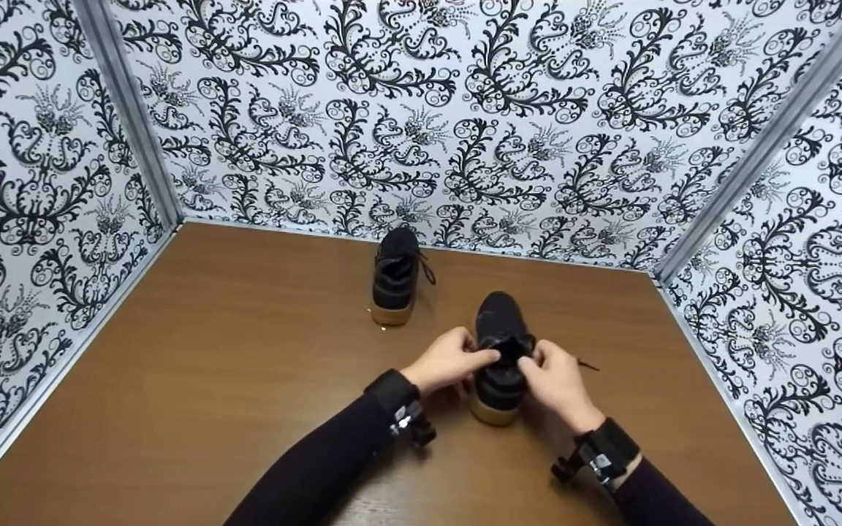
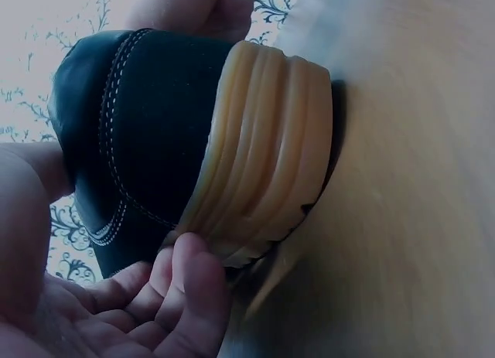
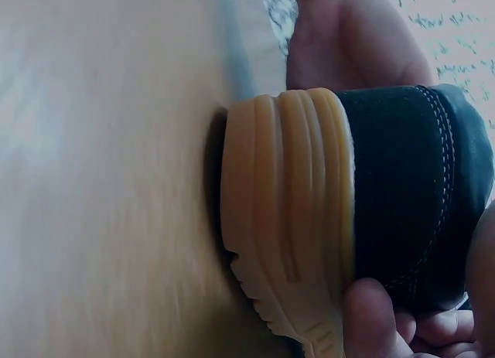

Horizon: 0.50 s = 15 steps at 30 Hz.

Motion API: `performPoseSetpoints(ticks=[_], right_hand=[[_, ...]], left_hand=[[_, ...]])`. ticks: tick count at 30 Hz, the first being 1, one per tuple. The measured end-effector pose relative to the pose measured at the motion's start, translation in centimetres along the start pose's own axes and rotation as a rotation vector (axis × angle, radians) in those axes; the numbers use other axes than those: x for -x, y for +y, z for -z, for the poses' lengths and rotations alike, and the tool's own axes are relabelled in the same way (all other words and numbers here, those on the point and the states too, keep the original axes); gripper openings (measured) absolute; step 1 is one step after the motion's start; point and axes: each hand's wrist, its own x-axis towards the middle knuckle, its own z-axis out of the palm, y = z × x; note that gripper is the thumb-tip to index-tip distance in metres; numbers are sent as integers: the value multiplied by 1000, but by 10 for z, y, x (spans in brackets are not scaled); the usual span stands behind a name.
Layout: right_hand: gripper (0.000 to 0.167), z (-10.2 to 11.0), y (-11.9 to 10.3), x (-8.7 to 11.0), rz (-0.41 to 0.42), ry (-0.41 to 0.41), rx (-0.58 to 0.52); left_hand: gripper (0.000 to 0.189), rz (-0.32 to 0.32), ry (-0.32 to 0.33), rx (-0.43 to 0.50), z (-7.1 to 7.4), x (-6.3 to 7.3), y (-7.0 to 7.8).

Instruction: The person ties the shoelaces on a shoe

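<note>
Around the nearer black shoe (image 1: 501,380), left hand (image 1: 450,359) and right hand (image 1: 558,381)

The black shoe (image 1: 501,383) stands upright, sole down, between the left fingers (image 1: 487,356) and right fingers (image 1: 528,366), toe beyond them, heel on their near side. Its opening lies between the thumbs. Below sits a thick tan ridged sole (image 2: 267,134); pale stitching (image 2: 110,130) curves above. A lace end (image 1: 588,364) pokes out past the right fingers.
</note>
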Motion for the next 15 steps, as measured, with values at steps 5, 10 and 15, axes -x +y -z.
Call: performPoseSetpoints(ticks=[5, 10, 15], right_hand=[[25, -13, -15, 8, 22, -30, -39], [24, -25, -33, 17, 52, -93, -103], [26, -34, -46, 27, 91, -132, -155]], left_hand=[[35, -52, 20, -97, 17, 19, -5], [34, -90, 55, -146, 33, 45, -10], [31, -108, 69, -179, 45, 69, -11]])
